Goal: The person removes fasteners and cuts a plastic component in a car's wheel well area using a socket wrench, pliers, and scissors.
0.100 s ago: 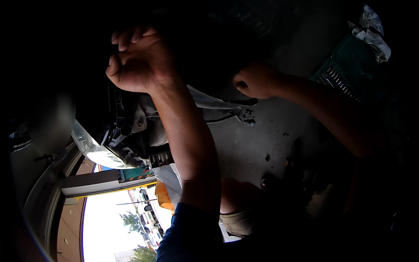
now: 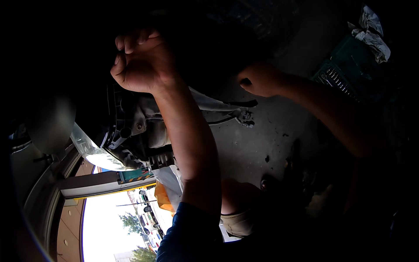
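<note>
My left hand [image 2: 142, 63] is raised at the upper left, clenched in a fist against a dark panel [image 2: 209, 39] that is lost in shadow; nothing shows inside the fist. Just below it sit a black headlight housing [image 2: 120, 131] and its clear lens [image 2: 91, 153]. My right hand [image 2: 261, 81] reaches in from the right, its fingers curled over the lower edge of the same dark panel. A grey metal arm ending in a small bracket [image 2: 245, 117] runs between my two forearms.
A stained concrete floor [image 2: 257, 148] lies behind the arms. A green crate [image 2: 349, 74] with crumpled rags [image 2: 371, 35] stands at the upper right. At the lower left a bright doorway [image 2: 109, 227] shows a street with parked cars. An orange thing [image 2: 163, 198] lies near my sleeve.
</note>
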A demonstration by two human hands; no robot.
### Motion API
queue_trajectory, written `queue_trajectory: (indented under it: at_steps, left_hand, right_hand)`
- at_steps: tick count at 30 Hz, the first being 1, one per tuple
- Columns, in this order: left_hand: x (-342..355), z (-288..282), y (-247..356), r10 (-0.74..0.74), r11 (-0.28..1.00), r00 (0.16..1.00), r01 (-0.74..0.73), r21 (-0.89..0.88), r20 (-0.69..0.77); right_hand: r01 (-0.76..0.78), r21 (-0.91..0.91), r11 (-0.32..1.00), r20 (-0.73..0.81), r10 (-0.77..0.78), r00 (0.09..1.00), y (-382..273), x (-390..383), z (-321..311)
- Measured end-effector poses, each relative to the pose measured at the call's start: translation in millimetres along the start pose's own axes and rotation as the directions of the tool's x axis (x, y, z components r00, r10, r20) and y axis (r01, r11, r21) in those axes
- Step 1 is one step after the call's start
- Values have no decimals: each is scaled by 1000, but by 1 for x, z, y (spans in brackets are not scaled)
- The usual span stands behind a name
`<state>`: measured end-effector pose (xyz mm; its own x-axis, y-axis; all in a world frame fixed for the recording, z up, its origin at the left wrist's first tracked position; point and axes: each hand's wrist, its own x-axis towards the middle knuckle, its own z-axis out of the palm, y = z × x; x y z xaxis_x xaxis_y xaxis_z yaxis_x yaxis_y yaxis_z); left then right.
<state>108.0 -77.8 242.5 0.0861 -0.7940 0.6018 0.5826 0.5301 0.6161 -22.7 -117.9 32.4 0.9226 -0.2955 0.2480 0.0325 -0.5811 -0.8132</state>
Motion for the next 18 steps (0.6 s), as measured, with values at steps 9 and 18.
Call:
queue_trajectory:
  at_steps: [9, 18]
  left_hand:
    - [-5, -9, 0, 80, 959, 994, -57, 278, -71]
    - [0, -24, 27, 22, 970, 985, 21, 244, -172]
  right_hand:
    - [-49, -33, 998, -6, 49, 999, 14, 4, 7]
    - [265, 186, 946, -606, -101, 789, -53, 57, -32]
